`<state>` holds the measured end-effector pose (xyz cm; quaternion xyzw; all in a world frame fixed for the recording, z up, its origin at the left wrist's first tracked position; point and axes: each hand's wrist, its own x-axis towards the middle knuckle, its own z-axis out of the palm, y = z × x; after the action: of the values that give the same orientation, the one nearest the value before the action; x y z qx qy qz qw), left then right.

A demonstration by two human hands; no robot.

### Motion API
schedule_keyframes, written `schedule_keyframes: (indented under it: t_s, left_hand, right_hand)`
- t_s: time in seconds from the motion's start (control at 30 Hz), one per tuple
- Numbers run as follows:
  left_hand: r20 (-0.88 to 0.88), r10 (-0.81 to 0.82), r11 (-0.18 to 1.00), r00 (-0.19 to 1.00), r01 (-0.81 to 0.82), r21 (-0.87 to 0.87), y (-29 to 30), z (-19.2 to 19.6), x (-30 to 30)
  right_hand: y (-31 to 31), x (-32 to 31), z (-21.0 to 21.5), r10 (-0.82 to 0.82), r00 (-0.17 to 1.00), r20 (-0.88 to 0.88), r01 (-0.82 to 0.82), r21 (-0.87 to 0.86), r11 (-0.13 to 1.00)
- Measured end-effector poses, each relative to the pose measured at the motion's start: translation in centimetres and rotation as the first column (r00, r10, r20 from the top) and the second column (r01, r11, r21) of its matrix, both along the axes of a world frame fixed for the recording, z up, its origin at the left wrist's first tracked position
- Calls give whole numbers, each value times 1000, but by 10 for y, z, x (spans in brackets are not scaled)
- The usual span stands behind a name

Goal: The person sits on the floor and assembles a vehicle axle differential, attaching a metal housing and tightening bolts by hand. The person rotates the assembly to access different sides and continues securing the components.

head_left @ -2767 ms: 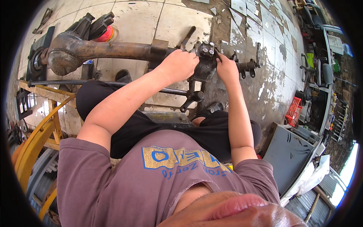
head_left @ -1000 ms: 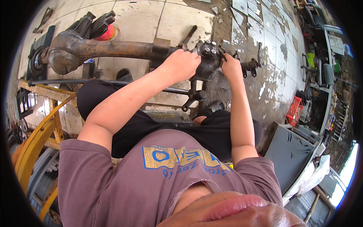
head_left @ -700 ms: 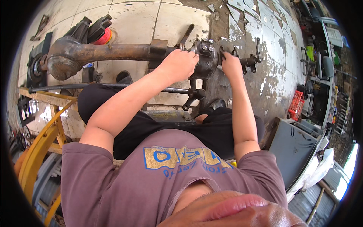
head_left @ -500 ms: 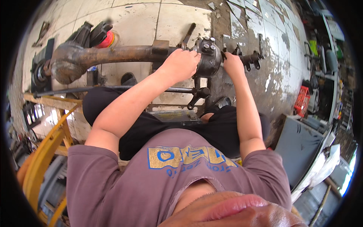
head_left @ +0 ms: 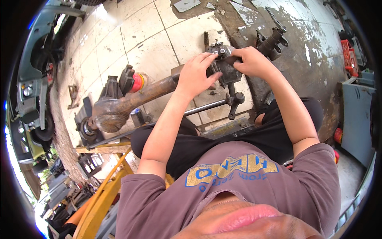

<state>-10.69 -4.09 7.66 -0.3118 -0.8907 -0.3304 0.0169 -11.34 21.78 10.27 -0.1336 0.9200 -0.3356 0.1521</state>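
Note:
A rusty vehicle axle (head_left: 149, 91) lies slantwise on the floor before me, its round differential bulge (head_left: 111, 118) at the left. At its right end sits a dark steering knuckle (head_left: 230, 71) with bolts standing on top. My left hand (head_left: 193, 73) rests against the knuckle's inner side, thumb and fingers spread apart. On the knuckle's upper right side, my right hand (head_left: 254, 63) is closed with curled fingers; its fingertips are partly hidden. A long steel tie rod (head_left: 207, 107) runs below the axle to the knuckle's arm.
A dark cylindrical metal part (head_left: 273, 44) stands right of the knuckle. Behind the axle are a red roll (head_left: 137, 82) and black brackets. A yellow frame (head_left: 97, 203) is at lower left, a grey cabinet (head_left: 358, 115) and red crate (head_left: 349, 57) at right.
The view has turned, so the axle now slants. My left thumb has spread from the fingers. My right hand has moved from the knuckle's right side onto its upper edge.

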Motion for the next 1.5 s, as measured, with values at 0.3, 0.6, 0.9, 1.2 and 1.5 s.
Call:
schedule_keyframes:
  t_s: [0.3, 0.6, 0.9, 1.2, 1.5]
  left_hand:
    - [460, 87, 932, 884, -235, 276, 2, -5, -6]
    - [595, -72, 997, 801, 40, 67, 3, -6, 2]
    - [8, -52, 987, 999, 53, -153, 8, -18, 2]
    - [-61, -50, 983, 997, 38, -182, 10, -26, 9]
    - [-75, 34, 986, 997, -45, -162, 11, -28, 10]
  right_hand:
    - [-14, 28, -20, -12, 992, 129, 71, -469, 880]
    - [-15, 40, -37, -18, 989, 146, 68, -344, 937]
    - [-7, 13, -41, -94, 736, -671, 96, -35, 995]
    - [-27, 12, -50, 81, 896, -437, 16, 213, 977]
    - [-27, 1, -45, 122, 931, -344, -7, 319, 948]
